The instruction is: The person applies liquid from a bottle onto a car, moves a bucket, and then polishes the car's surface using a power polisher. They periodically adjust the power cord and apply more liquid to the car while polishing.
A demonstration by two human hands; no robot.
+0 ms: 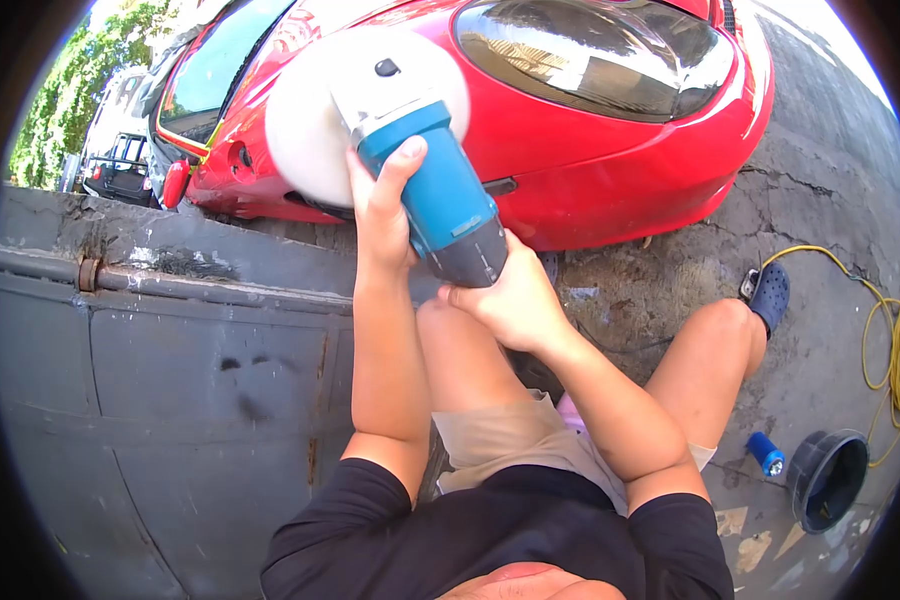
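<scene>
A teal and dark grey power polisher (440, 185) with a large round white pad (305, 125) is between my two hands. My left hand (382, 205) wraps round the front of its body, thumb lying along the teal casing. At the rear, my right hand (510, 295) grips the dark grey end. The pad overlaps the front side of a red car (560, 165) in this view, just left of the car's headlight (595, 60). The pad's underside is hidden.
A grey metal gate (200, 350) stands close on my left. On the concrete at right lie a dark bucket (830, 480), a blue flashlight (765, 453) and a coiled yellow cord (890, 360). Another vehicle (120, 150) is parked behind the red car.
</scene>
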